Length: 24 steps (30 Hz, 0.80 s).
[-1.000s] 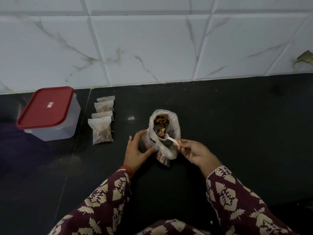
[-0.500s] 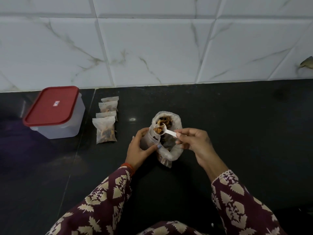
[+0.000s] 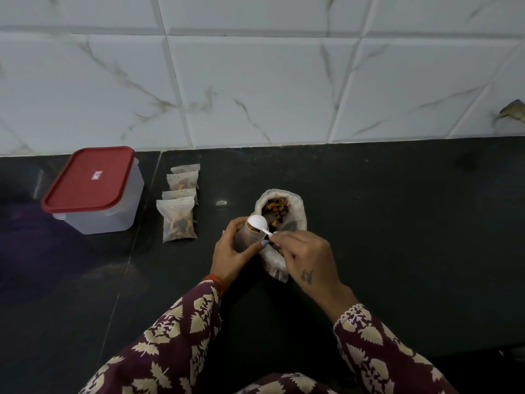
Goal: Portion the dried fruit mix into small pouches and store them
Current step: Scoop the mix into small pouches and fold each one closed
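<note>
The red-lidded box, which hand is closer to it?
Left. The left hand, holding a small pouch, sits between the red-lidded box and the right hand, which pinches the white spoon farther away by the big fruit bag.

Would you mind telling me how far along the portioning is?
Four filled pouches lie in a row. The left hand holds an open pouch; the right hand tips the spoon into it. The big bag holds more; the container remains lidded.

Glossy black counter [image 3: 397,223], clear plastic pouches [image 3: 178,220], white plastic spoon [image 3: 257,223].
</note>
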### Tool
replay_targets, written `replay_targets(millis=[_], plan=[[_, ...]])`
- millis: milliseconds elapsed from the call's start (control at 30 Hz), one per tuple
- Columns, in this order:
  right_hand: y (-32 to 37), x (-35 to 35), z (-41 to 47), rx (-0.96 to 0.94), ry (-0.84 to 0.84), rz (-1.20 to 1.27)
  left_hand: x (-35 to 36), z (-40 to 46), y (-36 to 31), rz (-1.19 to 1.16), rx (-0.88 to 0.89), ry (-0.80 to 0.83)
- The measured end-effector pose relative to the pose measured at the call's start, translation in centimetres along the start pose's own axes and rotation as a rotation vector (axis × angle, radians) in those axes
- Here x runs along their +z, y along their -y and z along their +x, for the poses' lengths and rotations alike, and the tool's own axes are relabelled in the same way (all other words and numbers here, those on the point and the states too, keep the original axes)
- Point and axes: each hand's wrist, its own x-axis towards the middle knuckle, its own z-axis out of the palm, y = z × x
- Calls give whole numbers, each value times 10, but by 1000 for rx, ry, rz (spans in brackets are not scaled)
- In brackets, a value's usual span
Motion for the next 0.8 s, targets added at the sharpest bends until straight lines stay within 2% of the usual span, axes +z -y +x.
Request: replay_targets(millis=[133,200,367,433,533,800], plan=[[-2,1,2,0,-44,46,1,-1,2,-40,0,-1],[-2,-1,1,100,-97,115,1,-2,1,-58,0,-1],[-9,-15,11,731,-125,534,-2,-3,4,-56,14,3],[-22,-16,12,880,-141,597,-3,-3,6,-14,24,1],[-37,-10,8,877,-49,426,-6,-3,13,50,39,2],[-33,25,23,585,383,50,-7,-3,16,123,95,-4]])
